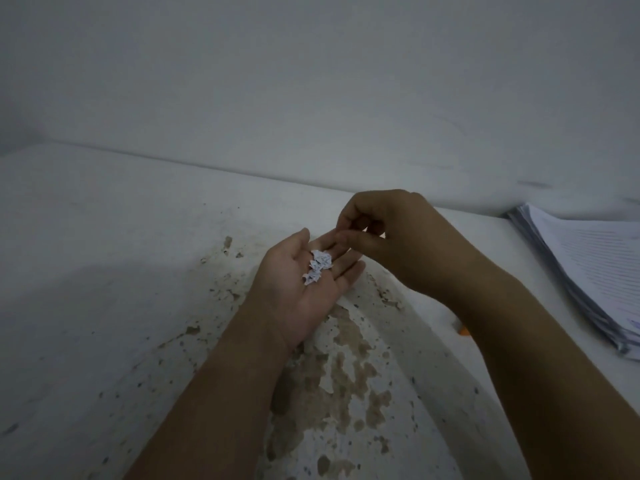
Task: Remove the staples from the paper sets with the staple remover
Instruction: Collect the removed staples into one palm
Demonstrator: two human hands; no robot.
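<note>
Pale grey-white wall (311,81) fills the upper half of my feed, and below it runs a white worktop (104,254), its coating flaked and blotched with brown stains (346,375) directly under both forearms.

From my remote seat I see the left hand (301,289) turned palm up over the stained patch, fingers straight and loosely spread, thumb out to the side. It grips nothing. A small heap of torn paper scraps (318,268) lies on it where the palm meets the base of the fingers. I cannot make out any staples among them; the bits are too small and the light is dim.

The right hand (391,237) hovers just above the left hand's fingertips, back of the hand toward me. Its fingers are curled in, and the thumb and forefinger tips come together just beyond the scraps. I cannot tell whether anything is held in that pinch.

To the right of the right hand, well apart from it, a thick stack of paper sets (588,271) lies flat on the worktop near the wall, with lines of print on the top sheet and its edges fanned slightly. Just left of the right forearm (519,358) an orange sliver (462,330) peeks out from behind it. I cannot tell what it is.
</note>
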